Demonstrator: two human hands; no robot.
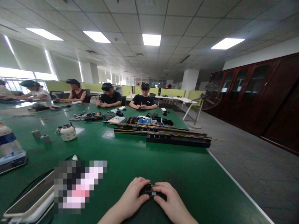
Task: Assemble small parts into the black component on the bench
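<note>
Low over the green table (121,161), my two hands meet around a small black object with a pale, shiny metal-like part (153,193). My left hand (134,196) grips its left side, thumb below and fingers curled over the top. On the right side, my right hand (169,197) closes on it the same way. Fingers cover much of the object, and its exact kind cannot be made out.
A phone (30,193) with a cable and a blurred-out item lie left. Beyond stand a white jar (68,132), metal cylinders (45,139) and a bottle (9,140). Long black rails (178,142) with thin rods lie ahead. Several people sit across; a fan (201,102) stands right.
</note>
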